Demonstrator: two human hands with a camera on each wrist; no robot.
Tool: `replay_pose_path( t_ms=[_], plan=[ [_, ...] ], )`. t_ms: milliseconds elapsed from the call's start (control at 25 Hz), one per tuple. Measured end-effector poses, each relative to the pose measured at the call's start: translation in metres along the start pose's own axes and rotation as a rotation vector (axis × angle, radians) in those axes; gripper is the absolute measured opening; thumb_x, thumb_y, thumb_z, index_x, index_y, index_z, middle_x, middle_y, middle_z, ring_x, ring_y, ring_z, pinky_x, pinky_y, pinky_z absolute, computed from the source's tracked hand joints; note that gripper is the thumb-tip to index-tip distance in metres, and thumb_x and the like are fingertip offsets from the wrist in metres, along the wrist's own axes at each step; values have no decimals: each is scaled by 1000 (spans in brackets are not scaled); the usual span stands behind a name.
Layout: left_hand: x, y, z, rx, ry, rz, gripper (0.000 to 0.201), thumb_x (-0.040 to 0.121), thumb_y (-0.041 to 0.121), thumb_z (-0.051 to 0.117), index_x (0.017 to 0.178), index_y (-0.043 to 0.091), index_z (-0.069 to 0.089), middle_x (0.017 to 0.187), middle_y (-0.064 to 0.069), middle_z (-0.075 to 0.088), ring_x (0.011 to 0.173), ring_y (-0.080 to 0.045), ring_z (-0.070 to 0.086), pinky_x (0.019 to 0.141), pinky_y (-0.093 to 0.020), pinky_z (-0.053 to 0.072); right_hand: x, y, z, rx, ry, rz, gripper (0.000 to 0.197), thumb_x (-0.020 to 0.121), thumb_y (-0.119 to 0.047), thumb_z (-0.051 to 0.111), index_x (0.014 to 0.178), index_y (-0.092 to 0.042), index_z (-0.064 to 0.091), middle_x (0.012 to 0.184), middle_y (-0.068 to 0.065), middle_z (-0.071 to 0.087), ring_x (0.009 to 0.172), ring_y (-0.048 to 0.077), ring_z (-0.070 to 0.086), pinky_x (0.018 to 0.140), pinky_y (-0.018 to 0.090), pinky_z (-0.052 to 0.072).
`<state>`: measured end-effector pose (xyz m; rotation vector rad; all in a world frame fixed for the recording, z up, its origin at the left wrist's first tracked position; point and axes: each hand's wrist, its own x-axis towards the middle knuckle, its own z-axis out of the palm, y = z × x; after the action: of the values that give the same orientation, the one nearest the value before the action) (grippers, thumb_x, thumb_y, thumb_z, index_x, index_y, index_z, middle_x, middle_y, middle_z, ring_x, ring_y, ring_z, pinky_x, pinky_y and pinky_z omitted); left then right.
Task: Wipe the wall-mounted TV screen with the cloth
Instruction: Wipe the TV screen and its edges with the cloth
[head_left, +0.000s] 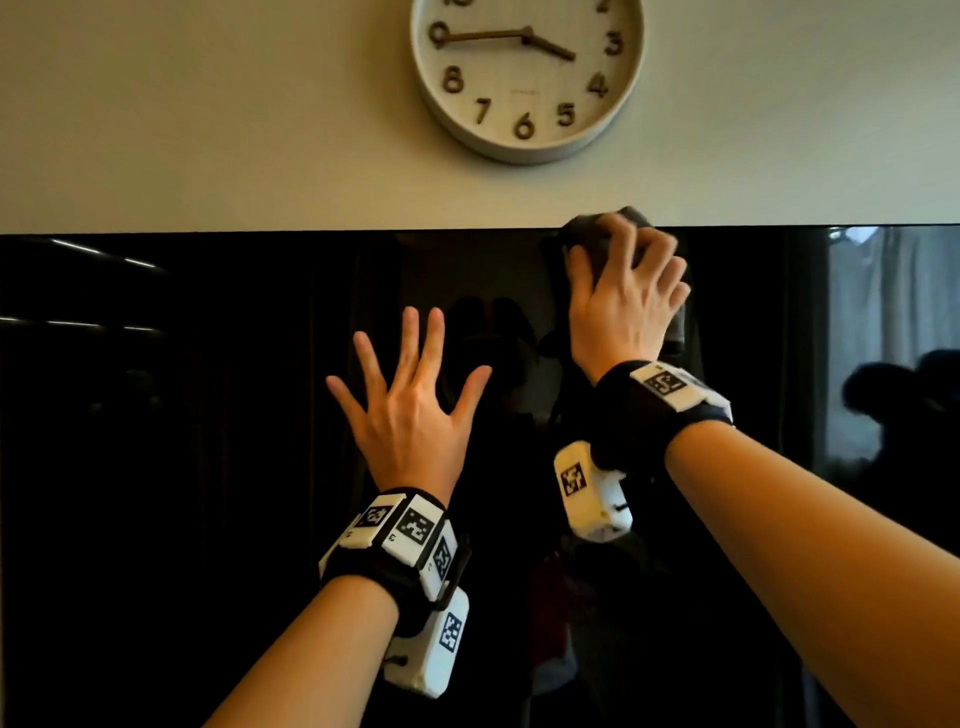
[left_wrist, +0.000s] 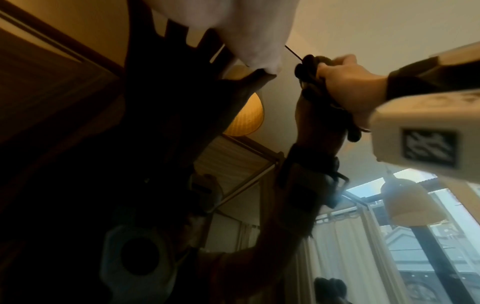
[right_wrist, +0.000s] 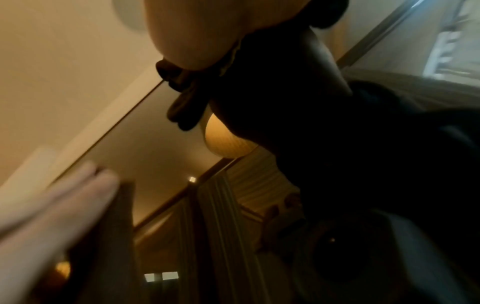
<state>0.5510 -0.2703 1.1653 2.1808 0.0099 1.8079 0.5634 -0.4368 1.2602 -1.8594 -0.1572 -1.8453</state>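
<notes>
cloth (head_left: 613, 244) looked soft and light, bunched in the right hand (head_left: 626, 301) against the fragile tv screen (head_left: 208, 415); left hand (head_left: 410, 410) lay splayed flat.

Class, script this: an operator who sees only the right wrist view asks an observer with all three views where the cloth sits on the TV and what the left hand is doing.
Operator: My view is dark and blurred. Where on the TV is the cloth?
Observer: The right hand grips the cloth at the top edge of the TV; a bit of the cloth pokes up over the wall.
Operator: And the blurred fingers at my lower left?
Observer: That is the left hand, fingers spread wide and holding nothing, lower on the screen and to the left of the right hand.
</notes>
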Motion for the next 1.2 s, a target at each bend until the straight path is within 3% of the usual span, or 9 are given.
replay_pose_path(
  t_ms=[120,240,400,520,680,800,960,1120,1200],
  plan=[
    [-1,2,0,18,14,-3,70,90,69,35,149,31,35,156,3,34,145,-41,20,110,-70,16,-3,20,-3,-67,-35,-259,33,92,-45,47,121,-29,45,114,11,45,97,30,41,82,40,30],
    [-2,4,-2,28,7,-24,70,90,69,35,150,32,35,156,3,33,145,-42,21,109,-71,19,9,27,-9,1,44,-4,34,92,-45,46,122,-27,46,115,12,45,98,31,41,82,41,28],
    [-2,6,-4,49,-3,-33,70,90,70,32,150,33,34,157,3,32,144,-44,21,107,-73,22,-5,35,-8,-45,-29,-314,32,92,-44,48,120,-28,48,111,10,47,93,30,42,79,40,31],
    [-3,14,-7,27,-30,-83,71,91,70,32,152,33,30,160,1,26,145,-45,17,108,-73,20,7,47,-17,42,61,4,32,92,-44,47,120,-27,48,113,10,46,96,30,41,81,39,28],
    [-12,51,-5,14,-27,-68,73,91,69,39,153,34,26,160,-9,24,144,-48,15,109,-70,22,-4,65,-22,-46,-49,-357,33,91,-44,49,119,-27,49,111,11,48,93,32,43,78,41,32],
    [-27,89,9,21,-45,41,79,86,75,39,153,34,26,159,-9,26,147,-42,15,112,-66,23,29,91,-38,46,67,27,34,92,-43,47,120,-26,48,115,13,46,99,33,43,83,43,30],
    [-44,131,29,5,-66,80,89,83,80,39,154,27,26,160,-10,24,148,-36,13,117,-58,19,27,112,-43,-60,-51,-306,34,92,-44,46,120,-27,48,114,12,47,97,31,43,81,40,29],
    [-49,145,41,36,-54,35,93,81,81,40,153,23,28,161,-13,20,147,-40,14,114,-61,19,55,144,-59,-4,54,44,36,92,-45,43,122,-26,46,117,14,45,102,34,42,84,43,31],
    [-49,145,43,69,-42,42,92,81,81,39,153,23,29,160,-14,22,146,-41,17,113,-63,22,33,145,-58,-60,-35,-241,33,91,-45,46,120,-28,47,114,12,46,98,32,42,82,41,31]
  ],
)
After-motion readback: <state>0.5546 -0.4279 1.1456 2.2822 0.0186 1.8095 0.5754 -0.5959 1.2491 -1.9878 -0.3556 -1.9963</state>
